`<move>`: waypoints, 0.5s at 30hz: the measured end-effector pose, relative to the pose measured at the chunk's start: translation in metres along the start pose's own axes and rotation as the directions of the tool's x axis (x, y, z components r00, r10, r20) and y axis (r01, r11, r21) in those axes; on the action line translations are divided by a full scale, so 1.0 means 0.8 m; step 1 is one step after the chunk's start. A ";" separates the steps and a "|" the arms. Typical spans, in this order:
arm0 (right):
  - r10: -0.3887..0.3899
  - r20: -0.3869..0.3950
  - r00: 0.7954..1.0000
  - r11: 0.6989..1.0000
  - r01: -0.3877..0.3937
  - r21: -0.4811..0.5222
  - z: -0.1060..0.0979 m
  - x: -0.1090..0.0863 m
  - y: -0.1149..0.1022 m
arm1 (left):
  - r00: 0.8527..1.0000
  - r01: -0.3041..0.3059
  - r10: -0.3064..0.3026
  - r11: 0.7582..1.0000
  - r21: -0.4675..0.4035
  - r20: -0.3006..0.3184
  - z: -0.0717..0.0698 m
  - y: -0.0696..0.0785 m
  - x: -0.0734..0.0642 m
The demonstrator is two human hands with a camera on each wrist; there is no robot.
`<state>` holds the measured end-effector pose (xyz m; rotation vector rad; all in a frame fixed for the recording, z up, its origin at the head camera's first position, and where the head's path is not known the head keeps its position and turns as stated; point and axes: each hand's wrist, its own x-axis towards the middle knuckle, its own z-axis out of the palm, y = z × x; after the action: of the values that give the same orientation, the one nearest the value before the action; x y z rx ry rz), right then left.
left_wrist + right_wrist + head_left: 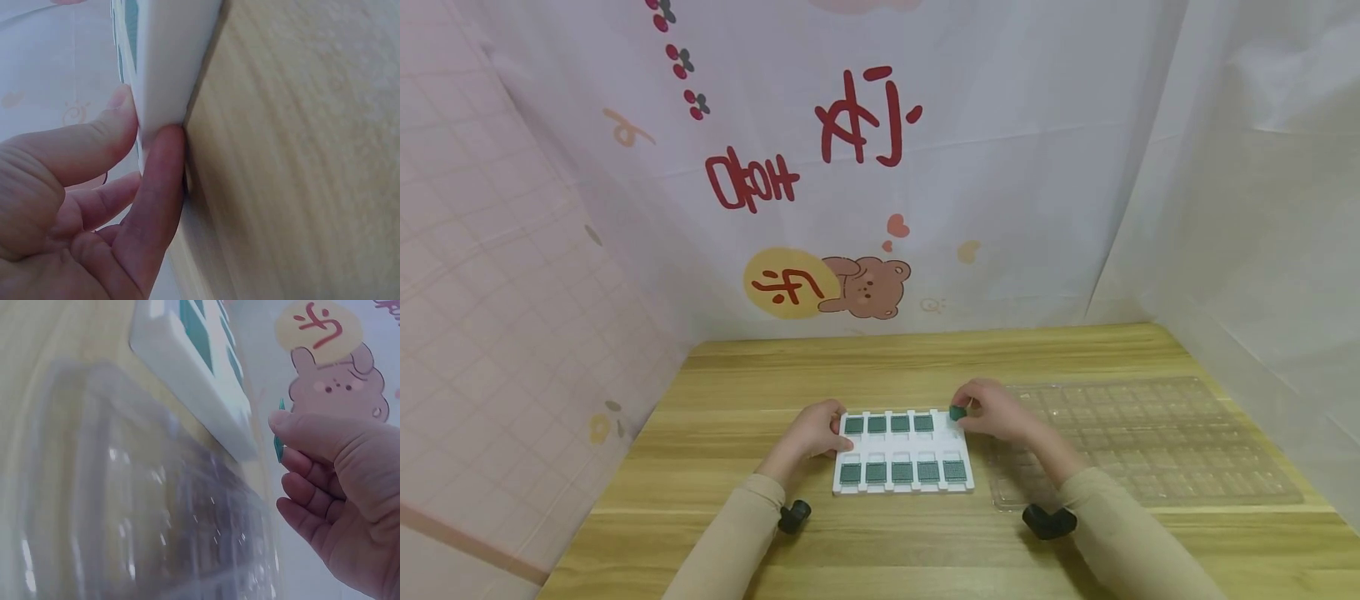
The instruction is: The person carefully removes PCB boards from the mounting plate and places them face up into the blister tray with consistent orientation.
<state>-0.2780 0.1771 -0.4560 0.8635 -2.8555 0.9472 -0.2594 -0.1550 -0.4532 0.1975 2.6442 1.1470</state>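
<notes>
A white tray with two rows of recesses lies on the wooden table, several of them filled with green square chips. My left hand grips the tray's left edge; in the left wrist view the thumb is on its upper face and a finger is at the edge near the table. Over the tray's far right corner, my right hand pinches one green chip between thumb and fingertips. The right wrist view shows this thin green chip edge-on, held above the tray.
A clear plastic tray with many compartments lies on the table to the right, partly under my right forearm. Black wrist devices are on both wrists. A printed white cloth hangs behind the table and along its sides.
</notes>
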 end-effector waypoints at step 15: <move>0.047 -0.040 0.998 0.999 -0.046 0.025 -0.042 -0.023 0.030 | 1.000 -0.011 0.012 1.000 -0.021 0.010 -0.001 0.000 -0.003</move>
<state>-0.2798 0.2213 -0.4449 0.7742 -2.8478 0.9935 -0.2572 -0.1566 -0.4522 0.2143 2.6247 1.1734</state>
